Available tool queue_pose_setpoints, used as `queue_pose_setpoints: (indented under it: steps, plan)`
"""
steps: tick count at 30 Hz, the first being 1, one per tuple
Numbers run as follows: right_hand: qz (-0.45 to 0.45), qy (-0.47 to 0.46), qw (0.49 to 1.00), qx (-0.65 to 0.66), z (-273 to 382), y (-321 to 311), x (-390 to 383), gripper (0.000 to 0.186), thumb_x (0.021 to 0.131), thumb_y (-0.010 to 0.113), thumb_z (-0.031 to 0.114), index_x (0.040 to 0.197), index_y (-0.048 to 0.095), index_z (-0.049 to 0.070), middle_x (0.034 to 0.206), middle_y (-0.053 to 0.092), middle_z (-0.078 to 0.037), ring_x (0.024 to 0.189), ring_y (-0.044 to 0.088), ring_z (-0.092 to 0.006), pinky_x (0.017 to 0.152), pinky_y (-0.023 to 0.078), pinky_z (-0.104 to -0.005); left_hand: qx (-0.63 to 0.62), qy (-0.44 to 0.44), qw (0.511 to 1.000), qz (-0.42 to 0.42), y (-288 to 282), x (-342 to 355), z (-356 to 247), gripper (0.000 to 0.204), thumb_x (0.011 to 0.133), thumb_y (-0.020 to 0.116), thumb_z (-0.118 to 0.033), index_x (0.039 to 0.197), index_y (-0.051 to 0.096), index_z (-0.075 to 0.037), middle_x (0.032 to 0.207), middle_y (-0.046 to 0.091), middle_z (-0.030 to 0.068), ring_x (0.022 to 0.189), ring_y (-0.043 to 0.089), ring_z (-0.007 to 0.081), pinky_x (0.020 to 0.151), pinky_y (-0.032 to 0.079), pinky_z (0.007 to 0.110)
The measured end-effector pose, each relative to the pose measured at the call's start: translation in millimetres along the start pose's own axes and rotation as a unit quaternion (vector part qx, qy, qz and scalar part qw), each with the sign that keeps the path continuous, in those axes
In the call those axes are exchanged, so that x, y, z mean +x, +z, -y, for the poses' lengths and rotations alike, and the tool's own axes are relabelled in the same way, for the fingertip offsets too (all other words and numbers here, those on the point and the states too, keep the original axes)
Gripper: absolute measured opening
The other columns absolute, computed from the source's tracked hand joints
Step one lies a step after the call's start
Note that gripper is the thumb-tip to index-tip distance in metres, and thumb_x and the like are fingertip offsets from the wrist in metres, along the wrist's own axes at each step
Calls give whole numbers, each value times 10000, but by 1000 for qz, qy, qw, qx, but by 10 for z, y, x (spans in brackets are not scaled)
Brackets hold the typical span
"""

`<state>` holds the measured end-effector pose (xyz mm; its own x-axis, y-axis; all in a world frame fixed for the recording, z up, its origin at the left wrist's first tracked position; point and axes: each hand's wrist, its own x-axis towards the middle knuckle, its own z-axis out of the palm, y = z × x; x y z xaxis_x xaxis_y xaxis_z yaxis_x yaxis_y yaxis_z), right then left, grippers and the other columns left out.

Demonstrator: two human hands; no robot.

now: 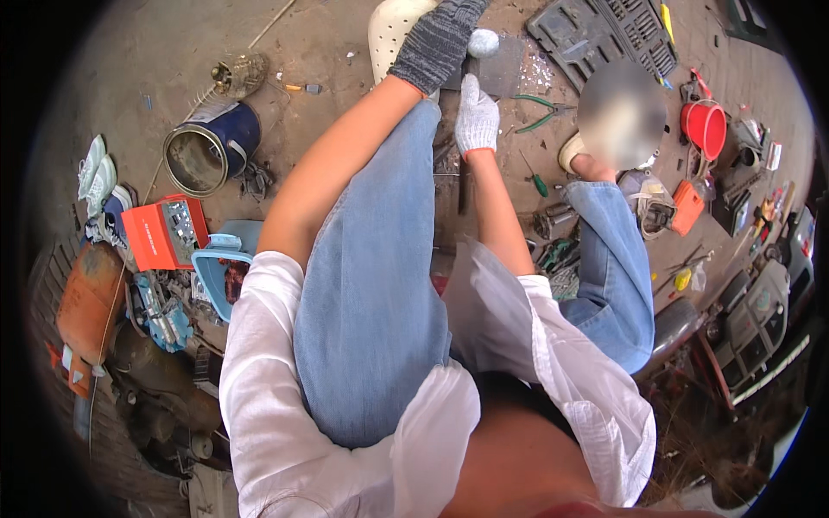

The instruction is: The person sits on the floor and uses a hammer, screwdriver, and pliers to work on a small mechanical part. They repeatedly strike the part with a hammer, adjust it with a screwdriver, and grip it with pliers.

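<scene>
My left hand, in a dark grey knitted glove, reaches past a cream clog with holes. Its fingers run toward the top edge and I cannot make out their grip. Beside it is a round whitish-grey lump. My right hand, in a white knitted glove, is closed at the near edge of a dark flat plate; what it holds is hidden. A dark bar shows below that wrist. Green-handled pliers lie open to the right, with a green-handled screwdriver nearer me.
An open black tool case lies at the far right, with a red bowl beyond my blurred foot. To the left are a blue bucket, an orange box, a light blue basket, shoes and a rusty orange cylinder.
</scene>
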<state>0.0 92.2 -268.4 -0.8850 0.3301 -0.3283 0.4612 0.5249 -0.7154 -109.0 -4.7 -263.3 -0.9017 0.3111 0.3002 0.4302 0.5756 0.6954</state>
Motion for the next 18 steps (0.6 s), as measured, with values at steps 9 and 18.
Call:
queue_pose_setpoints:
  steps: [9,18]
  plan:
    - [89,264,906,319,291,-678,-222,614,906,341,608,579,459,101,445,379,-10,340,343,-134,337,272,-285,-16,28,998,-56,-3,62,4,468,809,437,-24,1273,455,28,1242,514,211,1170,487,326,1007,379,378]
    - [7,346,853,392,211,-893,-396,579,879,330,658,659,434,133,430,316,8,315,273,-139,328,192,-281,29,-76,991,107,57,251,-189,377,800,543,-127,1162,533,-20,1046,604,178,968,587,303,828,472,371]
